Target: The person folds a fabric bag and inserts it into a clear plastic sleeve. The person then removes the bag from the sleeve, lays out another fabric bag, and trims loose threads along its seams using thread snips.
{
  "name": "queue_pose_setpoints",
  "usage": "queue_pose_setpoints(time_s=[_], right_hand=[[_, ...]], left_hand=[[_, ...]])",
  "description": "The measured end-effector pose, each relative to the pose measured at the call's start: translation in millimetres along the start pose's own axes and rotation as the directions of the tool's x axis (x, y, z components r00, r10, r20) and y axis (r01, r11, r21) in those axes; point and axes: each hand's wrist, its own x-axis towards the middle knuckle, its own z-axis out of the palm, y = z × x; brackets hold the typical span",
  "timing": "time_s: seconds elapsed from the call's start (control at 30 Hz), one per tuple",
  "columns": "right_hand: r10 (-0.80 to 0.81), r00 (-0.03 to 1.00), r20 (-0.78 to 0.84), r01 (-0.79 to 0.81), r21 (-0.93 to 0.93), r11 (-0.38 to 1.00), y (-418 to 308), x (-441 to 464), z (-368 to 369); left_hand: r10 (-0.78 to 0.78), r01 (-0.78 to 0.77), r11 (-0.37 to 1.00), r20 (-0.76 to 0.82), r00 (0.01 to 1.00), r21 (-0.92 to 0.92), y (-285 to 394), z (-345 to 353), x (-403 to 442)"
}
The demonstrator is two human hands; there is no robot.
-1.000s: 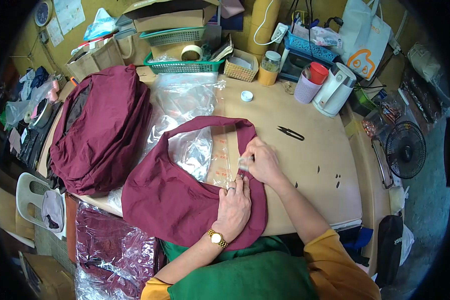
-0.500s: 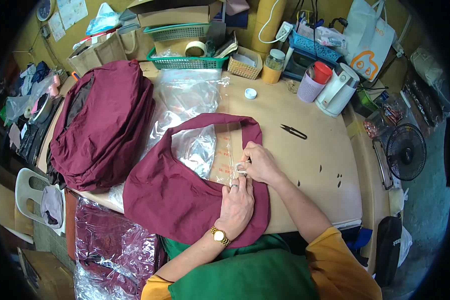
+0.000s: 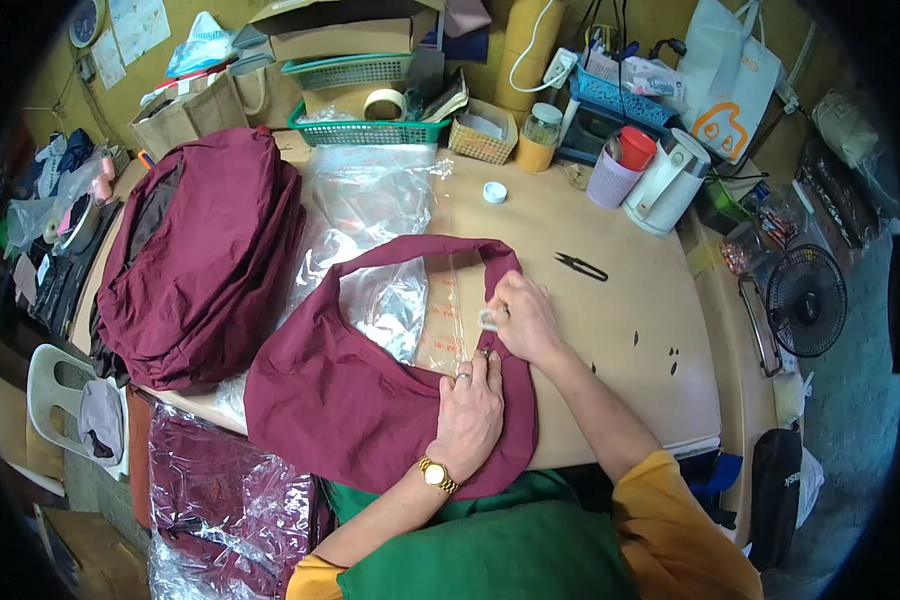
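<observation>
A maroon shoulder bag [image 3: 355,385] lies on the table in front of me, its strap curving away at the top. My left hand [image 3: 470,410], with a ring and a gold watch, rests on the bag's right part, its fingers closed on the fabric by the strap base. A small dark metal piece [image 3: 486,352] shows at those fingertips. Just above, my right hand [image 3: 526,318] is closed in a pinch over the strap. A small white strip [image 3: 488,319] pokes out from its fingers; what exactly it is I cannot tell.
Black thread snips [image 3: 581,267] lie right of the strap, near a white lid [image 3: 494,192]. Clear plastic bags [image 3: 370,200] lie behind the bag. Stacked maroon bags [image 3: 200,260] stand left. A white kettle [image 3: 668,182], a jar [image 3: 540,136] and green baskets [image 3: 370,131] line the back.
My right hand has lifted slightly away from my left fingertips, up along the strap, with the white strip still in it. The left hand stays on the bag. The view has shifted slightly.
</observation>
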Motion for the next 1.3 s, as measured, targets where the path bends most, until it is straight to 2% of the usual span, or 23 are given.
queue_pose_setpoints(time_s=[0.03, 0.1, 0.13, 0.27, 0.33, 0.47, 0.53, 0.57, 0.63, 0.7, 0.73, 0.8, 0.83, 0.9, 0.97, 1.0, 1.03, 1.07, 1.13, 1.17, 1.2, 1.23, 1.3], right_hand=[[-0.008, 1.000, 0.001, 0.008, -0.002, 1.000, 1, -1, -6], [-0.087, 0.978, 0.189, 0.050, 0.194, 0.980, 0, -20, -19], [-0.054, 0.977, 0.206, 0.026, 0.138, 0.990, 1, -28, -14], [0.004, 0.999, 0.041, -0.009, 0.112, 0.994, 5, -29, 7], [0.016, 0.994, -0.108, -0.019, -0.028, 0.999, 8, -19, 15], [0.056, 0.993, -0.104, -0.053, 0.038, 0.998, 6, -13, 7], [-0.064, 0.994, 0.084, 0.058, 0.079, 0.995, -8, -30, -9], [-0.062, 0.995, 0.080, 0.055, 0.078, 0.995, 3, -28, -13], [-0.139, 0.950, -0.279, 0.078, -0.218, 0.973, 46, -19, -26], [0.029, 0.920, -0.391, -0.154, -0.294, 0.943, 99, -13, -37], [0.026, 0.916, -0.400, -0.155, -0.293, 0.943, 106, -5, -38], [0.307, 0.948, -0.088, -0.315, -0.104, 0.943, 120, 11, -37], [0.306, 0.948, -0.088, -0.314, -0.099, 0.944, 126, 24, -32], [0.098, 0.994, -0.045, -0.096, 0.057, 0.994, 135, 60, -11], [-0.132, 0.955, -0.267, 0.048, -0.301, 0.952, 148, 92, 18], [-0.126, 0.955, -0.268, 0.044, -0.291, 0.956, 132, 95, 20], [-0.146, 0.904, -0.401, 0.083, -0.170, 0.982, 104, 97, 7], [-0.146, 0.836, -0.529, 0.137, -0.057, 0.989, 75, 98, -11], [-0.031, 0.931, -0.364, 0.151, 0.307, 0.940, 7, 48, -45], [-0.102, 0.969, -0.224, 0.179, 0.358, 0.917, -10, 15, -48], [-0.286, 0.937, -0.201, 0.335, 0.284, 0.898, -25, -19, -51], [-0.493, 0.869, -0.047, 0.486, 0.267, 0.832, -29, -46, -50], [-0.385, 0.880, 0.279, 0.325, 0.238, 0.915, -39, -99, -54]], left_hand=[[-0.001, 0.001, 1.000, 0.007, 1.000, -0.017, 0, -2, 0], [-0.007, 0.009, 0.999, 0.030, 1.000, -0.042, 0, -4, -2], [-0.011, 0.013, 0.999, 0.056, 0.998, -0.032, 0, -6, 0], [-0.013, 0.017, 0.996, 0.043, 0.999, -0.090, 0, -4, -1], [-0.007, 0.009, 0.996, 0.016, 1.000, -0.092, 0, -1, -2], [-0.026, 0.030, 0.991, 0.032, 0.999, -0.133, -1, -2, -2], [-0.024, 0.025, 0.982, 0.009, 1.000, -0.185, -4, 1, -3], [-0.015, 0.012, 0.972, -0.012, 1.000, -0.237, -5, 2, -4], [-0.036, 0.023, 0.955, -0.040, 0.999, -0.294, -7, -5, -1], [-0.055, 0.028, 0.937, -0.068, 0.996, -0.349, -11, -8, 4], [-0.106, 0.071, 0.892, -0.054, 0.993, -0.446, -13, -7, 7], [-0.181, 0.185, 0.798, 0.063, 0.981, -0.574, -19, -12, 17], [-0.183, 0.186, 0.800, 0.063, 0.981, -0.570, -21, -13, 24], [-0.122, 0.232, 0.818, 0.236, 0.964, -0.527, -26, -15, 39], [-0.104, 0.200, 0.854, 0.220, 0.970, -0.480, -25, -12, 55], [-0.098, 0.153, 0.886, 0.147, 0.984, -0.437, -25, -10, 62], [-0.084, 0.105, 0.914, 0.072, 0.994, -0.391, -26, -8, 69], [-0.110, 0.135, 0.911, 0.086, 0.990, -0.389, -28, -3, 76], [-0.120, 0.180, 0.893, 0.167, 0.979, -0.413, -33, -8, 90], [-0.132, 0.228, 0.873, 0.242, 0.961, -0.431, -37, -11, 95], [-0.085, 0.184, 0.906, 0.262, 0.961, -0.380, -45, 2, 101], [-0.114, 0.201, 0.828, 0.194, 0.974, -0.524, -59, 33, 105], [-0.083, 0.271, 0.803, 0.351, 0.933, -0.530, -54, 1, 120]])
